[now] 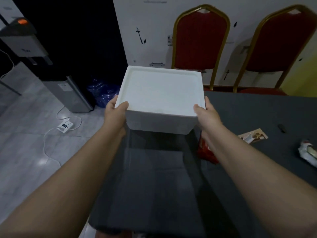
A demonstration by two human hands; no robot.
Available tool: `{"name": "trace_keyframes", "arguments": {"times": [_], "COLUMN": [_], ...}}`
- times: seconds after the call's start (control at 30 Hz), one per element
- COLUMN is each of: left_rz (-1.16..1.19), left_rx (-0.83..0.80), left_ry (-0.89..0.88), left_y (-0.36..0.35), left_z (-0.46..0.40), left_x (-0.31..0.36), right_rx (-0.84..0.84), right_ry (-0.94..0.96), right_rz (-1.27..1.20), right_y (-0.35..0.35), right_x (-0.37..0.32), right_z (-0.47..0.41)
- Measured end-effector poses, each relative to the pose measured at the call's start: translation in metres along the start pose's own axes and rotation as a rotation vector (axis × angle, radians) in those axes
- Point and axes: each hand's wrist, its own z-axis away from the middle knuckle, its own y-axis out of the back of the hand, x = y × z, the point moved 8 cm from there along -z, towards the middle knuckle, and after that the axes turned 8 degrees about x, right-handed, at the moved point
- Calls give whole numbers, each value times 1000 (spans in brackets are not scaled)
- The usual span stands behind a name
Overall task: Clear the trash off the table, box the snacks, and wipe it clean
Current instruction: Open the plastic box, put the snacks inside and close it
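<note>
Fingers round smooth rect. foam box

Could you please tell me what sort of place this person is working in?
Probably a function or meeting room rather than a home: two red banquet chairs with gold frames stand by a table under dark cloth, and what looks like a water dispenser stands on the tiled floor.

A white foam box, lid on, was held level above the near-left corner of the dark-clothed table. A red snack packet lay on the cloth, partly hidden by a forearm; a tan cookie wrapper lay farther right, and a silver-white wrapper sat at the right edge.
</note>
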Motion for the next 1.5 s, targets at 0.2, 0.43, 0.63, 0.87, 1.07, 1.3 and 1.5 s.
{"name": "trace_keyframes", "arguments": {"times": [0.2,0.43,0.63,0.87,1.07,1.3,1.5], "left_rz": [-124,-253,-303,-413,-338,-75,-5], "left_rx": [-165,-280,-287,-350,-325,-371,-456], "left_ry": [5,-80,-126,-322,-341,-63,32], "left_y": [55,106,125,119,125,123,123], "left_z": [66,121,141,143,133,121,122], "left_x": [-22,-57,-63,-55,-48,-71,-80], "right_rx": [45,123,154,257,-144,-401,-435], "right_ry": [11,1,-14,242,743,1000,979], "right_rz": [-50,-15,19,682,1204,1385,1426], "right_y": [56,90,101,98,-21,-114,-115], "right_x": [32,74,95,76,40,58,66], "right_z": [82,155,184,189,221,236,234]}}
